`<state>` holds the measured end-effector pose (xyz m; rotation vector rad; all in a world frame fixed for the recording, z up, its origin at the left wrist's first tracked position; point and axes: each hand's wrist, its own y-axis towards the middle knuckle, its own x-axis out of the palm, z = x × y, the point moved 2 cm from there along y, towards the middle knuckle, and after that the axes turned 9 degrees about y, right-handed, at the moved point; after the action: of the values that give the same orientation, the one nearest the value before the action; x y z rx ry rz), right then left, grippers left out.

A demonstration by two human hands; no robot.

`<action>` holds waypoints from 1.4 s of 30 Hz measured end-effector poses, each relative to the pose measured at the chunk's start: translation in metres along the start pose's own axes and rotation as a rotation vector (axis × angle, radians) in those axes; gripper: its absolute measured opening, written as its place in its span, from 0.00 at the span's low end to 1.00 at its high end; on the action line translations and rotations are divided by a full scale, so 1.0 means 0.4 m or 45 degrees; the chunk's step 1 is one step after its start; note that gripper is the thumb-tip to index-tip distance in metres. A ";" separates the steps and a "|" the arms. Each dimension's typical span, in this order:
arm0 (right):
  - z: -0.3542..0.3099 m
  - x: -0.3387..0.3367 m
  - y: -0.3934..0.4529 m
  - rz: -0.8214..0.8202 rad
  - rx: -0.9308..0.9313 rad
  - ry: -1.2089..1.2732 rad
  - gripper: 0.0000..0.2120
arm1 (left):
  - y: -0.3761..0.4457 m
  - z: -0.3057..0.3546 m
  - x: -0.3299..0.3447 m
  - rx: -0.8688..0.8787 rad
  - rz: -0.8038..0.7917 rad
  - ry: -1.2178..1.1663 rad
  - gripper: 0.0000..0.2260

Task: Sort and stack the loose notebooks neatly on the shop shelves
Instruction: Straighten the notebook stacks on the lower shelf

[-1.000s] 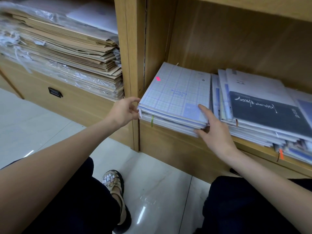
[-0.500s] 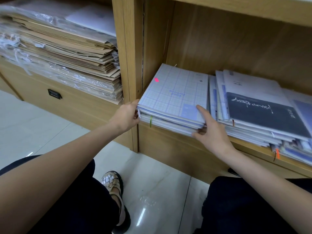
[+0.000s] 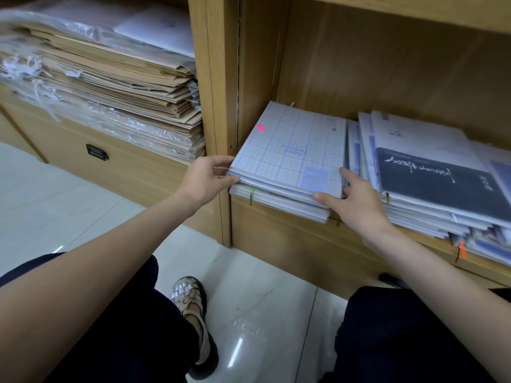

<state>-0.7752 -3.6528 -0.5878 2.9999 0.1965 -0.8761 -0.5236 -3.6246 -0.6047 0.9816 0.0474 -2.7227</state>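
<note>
Your left hand [image 3: 206, 181] and right hand [image 3: 356, 201] pinch the grid notebook [image 3: 290, 150] at the shelf's [image 3: 276, 225] front edge. The right pile [image 3: 431, 186] (messy) needs stacking.

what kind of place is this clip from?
Probably a stationery shop or its stockroom: wooden shelves hold stacked notebooks with coloured tags, and plastic-wrapped bundles of brown paper goods fill the next bay.

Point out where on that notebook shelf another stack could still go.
Little room. A thin gap separates the grid-covered notebook stack, held by the left hand and right hand, from the messy stack topped by a dark blue notebook. Bare wooden shelf shows only behind both stacks. Front edge crowded.
</note>
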 end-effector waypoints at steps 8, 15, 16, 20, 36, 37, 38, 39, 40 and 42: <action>-0.008 0.002 -0.004 -0.003 -0.067 -0.131 0.38 | 0.015 0.004 0.000 0.003 0.032 0.091 0.20; -0.006 0.002 -0.001 -0.018 -0.092 -0.346 0.38 | 0.021 -0.009 -0.004 0.041 0.045 0.199 0.17; -0.005 0.004 0.000 -0.013 -0.096 -0.352 0.38 | 0.024 -0.010 -0.003 0.038 0.055 0.197 0.17; -0.004 0.006 0.004 -0.008 -0.125 -0.409 0.36 | 0.030 -0.014 -0.001 0.032 0.104 0.216 0.15; -0.010 0.004 -0.013 -0.051 -0.114 -0.429 0.40 | 0.018 -0.003 0.017 0.181 0.018 0.433 0.17; -0.008 0.007 -0.017 -0.052 -0.109 -0.434 0.40 | 0.019 -0.005 0.021 0.175 -0.002 0.454 0.17; -0.005 0.011 -0.021 -0.047 -0.110 -0.433 0.41 | 0.020 -0.005 0.026 0.174 -0.008 0.489 0.16; 0.001 0.014 -0.025 -0.036 -0.117 -0.425 0.41 | 0.020 -0.005 0.030 0.175 0.000 0.527 0.15; 0.006 0.017 -0.027 -0.020 -0.127 -0.411 0.41 | 0.018 -0.004 0.033 0.172 0.018 0.557 0.15; 0.014 0.018 -0.027 0.022 -0.153 -0.387 0.39 | 0.017 -0.002 0.036 0.177 0.059 0.585 0.14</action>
<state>-0.7734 -3.6416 -0.5961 2.7101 0.2088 -1.2521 -0.5322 -3.6341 -0.6141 1.6071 -0.0821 -2.4282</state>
